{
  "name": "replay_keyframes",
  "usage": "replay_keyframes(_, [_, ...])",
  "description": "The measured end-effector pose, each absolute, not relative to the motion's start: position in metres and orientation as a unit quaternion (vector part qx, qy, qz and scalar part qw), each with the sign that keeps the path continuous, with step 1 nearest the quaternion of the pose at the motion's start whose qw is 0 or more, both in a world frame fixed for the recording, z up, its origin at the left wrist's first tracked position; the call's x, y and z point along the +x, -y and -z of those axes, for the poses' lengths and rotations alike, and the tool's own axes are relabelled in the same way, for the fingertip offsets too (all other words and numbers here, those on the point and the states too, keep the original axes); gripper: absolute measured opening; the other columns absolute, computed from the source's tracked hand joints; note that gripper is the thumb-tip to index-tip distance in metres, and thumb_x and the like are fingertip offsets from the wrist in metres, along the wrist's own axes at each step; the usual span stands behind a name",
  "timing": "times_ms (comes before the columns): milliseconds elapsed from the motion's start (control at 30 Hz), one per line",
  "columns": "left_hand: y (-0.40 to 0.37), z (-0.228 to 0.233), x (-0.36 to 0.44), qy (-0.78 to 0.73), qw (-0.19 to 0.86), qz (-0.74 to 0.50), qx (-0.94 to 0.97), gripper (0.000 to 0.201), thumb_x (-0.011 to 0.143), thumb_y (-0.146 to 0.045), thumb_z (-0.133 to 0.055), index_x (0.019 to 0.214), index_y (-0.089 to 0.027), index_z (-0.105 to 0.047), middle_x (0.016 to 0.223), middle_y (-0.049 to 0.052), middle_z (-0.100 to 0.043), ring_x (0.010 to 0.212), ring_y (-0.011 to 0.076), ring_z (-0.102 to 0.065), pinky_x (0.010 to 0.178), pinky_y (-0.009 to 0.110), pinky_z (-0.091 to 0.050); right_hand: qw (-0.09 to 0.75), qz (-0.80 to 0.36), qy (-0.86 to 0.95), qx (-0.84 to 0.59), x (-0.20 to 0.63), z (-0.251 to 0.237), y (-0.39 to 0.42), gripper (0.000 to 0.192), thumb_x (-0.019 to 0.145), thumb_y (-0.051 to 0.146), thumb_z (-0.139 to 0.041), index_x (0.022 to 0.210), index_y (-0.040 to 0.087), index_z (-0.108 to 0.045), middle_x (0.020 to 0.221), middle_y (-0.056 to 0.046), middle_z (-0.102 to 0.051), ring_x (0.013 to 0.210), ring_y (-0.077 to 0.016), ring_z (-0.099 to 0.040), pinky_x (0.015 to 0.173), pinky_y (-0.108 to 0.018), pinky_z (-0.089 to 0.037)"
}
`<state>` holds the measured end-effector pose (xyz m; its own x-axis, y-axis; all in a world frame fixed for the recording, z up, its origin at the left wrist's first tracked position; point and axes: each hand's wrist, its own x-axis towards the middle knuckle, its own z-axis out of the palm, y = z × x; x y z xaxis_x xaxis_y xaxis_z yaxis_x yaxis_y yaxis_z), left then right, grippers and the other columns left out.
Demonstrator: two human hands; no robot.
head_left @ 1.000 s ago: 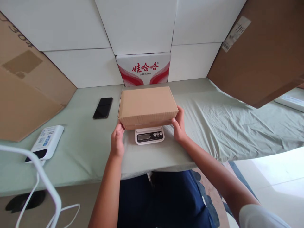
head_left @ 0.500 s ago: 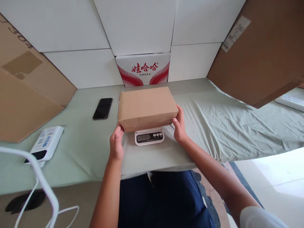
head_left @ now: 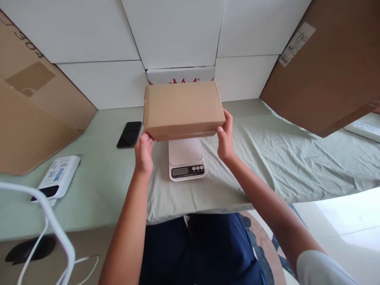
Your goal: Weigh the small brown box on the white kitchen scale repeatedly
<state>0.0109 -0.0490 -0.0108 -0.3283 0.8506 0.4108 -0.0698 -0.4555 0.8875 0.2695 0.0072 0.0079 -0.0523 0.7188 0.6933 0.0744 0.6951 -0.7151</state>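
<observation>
I hold a plain rectangular cardboard box above the smooth white scale, my left hand and right hand clamping its short ends, forearms stretched forward.

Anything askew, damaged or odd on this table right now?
Nothing damaged or spilled. The plain brown cardboard box is held level above the white kitchen scale by the left hand and right hand. Only the pale green cloth is rumpled toward the table's right side.
</observation>
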Motion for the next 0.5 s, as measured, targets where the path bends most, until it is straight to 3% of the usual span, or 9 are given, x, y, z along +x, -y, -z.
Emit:
replay_keyframes(167, [-0.006, 0.027, 0.008, -0.462, 0.362, -0.689, 0.425, 0.096, 0.073, -0.093, -0.054, 0.131, -0.017, -0.069, 0.150, 0.021, -0.061, 0.151, 0.0377, -0.047, 0.125, 0.053, -0.035, 0.624, -0.322, 0.631, -0.330, 0.252, 0.019, -0.067, 0.078, 0.087, 0.080, -0.049, 0.144, 0.027, -0.039, 0.151, -0.012, -0.050, 0.146, -0.0345, -0.044, 0.127, -0.059, -0.031])
replay_keyframes(300, [-0.018, 0.049, 0.007, -0.477, 0.368, -0.679, 0.420, 0.098, 0.076, -0.092, -0.052, 0.137, -0.016, -0.065, 0.156, 0.022, -0.055, 0.154, 0.0352, -0.043, 0.127, 0.050, -0.031, 0.608, -0.346, 0.616, -0.363, 0.247, 0.047, -0.082, 0.083, 0.085, 0.081, -0.049, 0.146, 0.026, -0.036, 0.155, -0.013, -0.046, 0.149, -0.0328, -0.040, 0.129, -0.056, -0.028])
replay_keyframes(500, [-0.029, 0.066, 0.007, -0.462, 0.402, -0.675, 0.411, 0.092, 0.081, -0.089, -0.051, 0.136, -0.016, -0.066, 0.154, 0.020, -0.058, 0.154, 0.0333, -0.043, 0.126, 0.047, -0.035, 0.586, -0.354, 0.621, -0.381, 0.247, 0.053, -0.088, 0.087, 0.085, 0.082, -0.047, 0.150, 0.026, -0.033, 0.157, -0.012, -0.044, 0.153, -0.0298, -0.037, 0.133, -0.053, -0.025])
